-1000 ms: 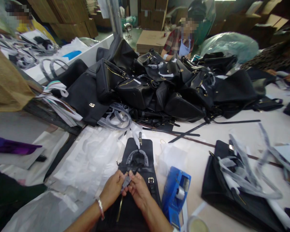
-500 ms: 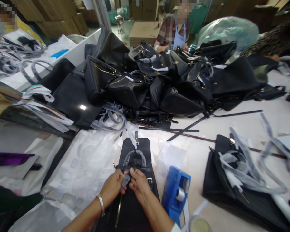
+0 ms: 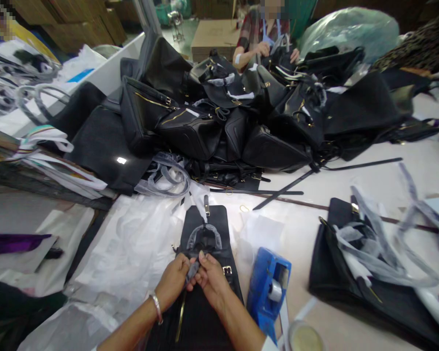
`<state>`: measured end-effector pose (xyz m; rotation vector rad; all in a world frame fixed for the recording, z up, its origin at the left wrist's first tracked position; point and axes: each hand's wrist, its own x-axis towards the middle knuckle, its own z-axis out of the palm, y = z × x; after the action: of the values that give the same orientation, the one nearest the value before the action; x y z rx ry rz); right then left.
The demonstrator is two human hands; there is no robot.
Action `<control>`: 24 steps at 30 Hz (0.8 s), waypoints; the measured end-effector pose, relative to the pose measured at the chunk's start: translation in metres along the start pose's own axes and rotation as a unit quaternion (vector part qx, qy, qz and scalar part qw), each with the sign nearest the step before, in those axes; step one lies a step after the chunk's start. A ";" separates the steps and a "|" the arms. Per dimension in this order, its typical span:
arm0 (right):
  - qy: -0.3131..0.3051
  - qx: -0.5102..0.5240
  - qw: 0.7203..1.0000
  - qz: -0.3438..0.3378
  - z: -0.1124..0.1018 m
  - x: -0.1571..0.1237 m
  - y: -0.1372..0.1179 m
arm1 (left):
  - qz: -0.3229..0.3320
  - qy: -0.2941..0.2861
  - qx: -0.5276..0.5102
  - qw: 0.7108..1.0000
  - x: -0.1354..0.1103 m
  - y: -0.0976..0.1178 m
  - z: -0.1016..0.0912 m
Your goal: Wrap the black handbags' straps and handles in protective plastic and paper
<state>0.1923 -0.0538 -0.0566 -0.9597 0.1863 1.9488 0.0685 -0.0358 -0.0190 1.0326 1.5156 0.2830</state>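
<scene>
Pinching a strip of translucent plastic wrap with my left hand and right hand, likely for fine control, I hold it over the black buckled bag, lying flat as support, the blue tape dispenser just right of it, presumably within reach.

— Where does the view look from?
— The wearer's head; forward and down over the surface; the hands are near, low in frame; the cardboard stack is far, up top.
</scene>
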 end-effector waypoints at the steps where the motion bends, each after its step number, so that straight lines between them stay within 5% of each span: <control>1: 0.002 -0.005 1.000 0.000 -0.001 -0.001 -0.002 | -0.001 0.001 0.000 1.000 0.001 -0.001 0.000; 7: 0.049 -0.044 0.998 0.020 -0.002 -0.004 -0.003 | 0.001 0.004 0.011 1.000 0.008 -0.002 0.000; 12: 0.027 -0.084 0.995 0.035 -0.003 -0.005 0.001 | 0.016 0.010 0.066 0.998 0.019 -0.002 0.006; 15: 0.050 -0.236 0.970 0.006 -0.008 -0.009 -0.013 | 0.003 -0.001 0.073 0.997 0.021 -0.006 0.005; 17: 0.092 -0.417 0.899 -0.096 -0.009 -0.013 -0.026 | -0.007 -0.001 0.074 0.997 0.020 -0.006 0.004; 20: 0.109 -0.647 0.711 -0.253 -0.004 -0.016 -0.042 | -0.006 0.007 0.086 0.996 0.018 -0.001 0.003; 24: 0.091 -0.823 0.504 -0.244 0.007 -0.010 -0.053 | -0.011 0.026 0.102 0.994 0.016 0.009 0.001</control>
<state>0.2329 -0.0275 -0.0316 -1.9758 -1.9752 0.9278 0.0755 -0.0193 -0.0238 1.1756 1.6263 0.1418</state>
